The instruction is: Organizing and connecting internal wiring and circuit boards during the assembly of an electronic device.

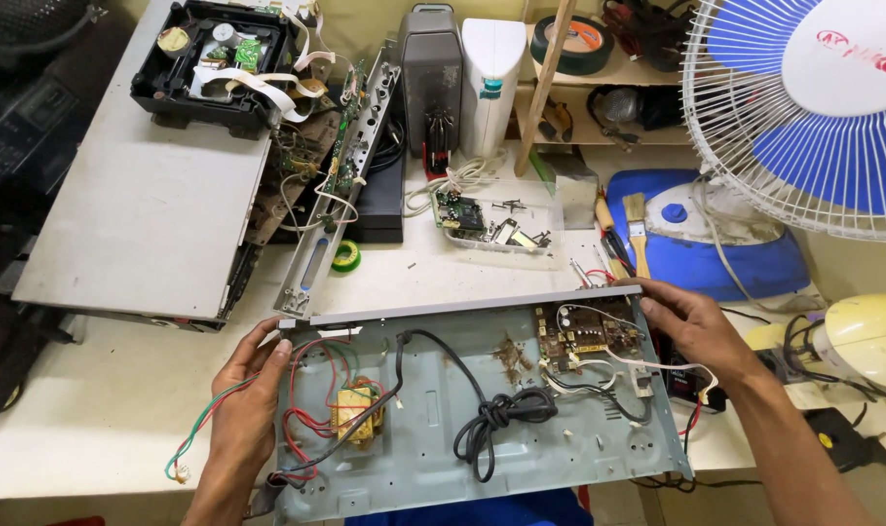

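Observation:
I hold an open grey metal chassis (550,438) by its two sides over the front of the white workbench. My left hand (243,404) grips its left edge, by red and green wires (311,385) that spill out. My right hand (691,326) grips the upper right corner. Inside the chassis lie a yellow-wrapped transformer (357,414), a coiled black power cord (496,414) and a brown circuit board (587,331) at the right.
A grey lid with a black disc drive (214,63) lies upper left, beside a detached front panel (340,185). A clear tray of parts (496,229), a roll of solder (345,255), a brush (638,229), and a blue-and-white fan (803,107) stand behind.

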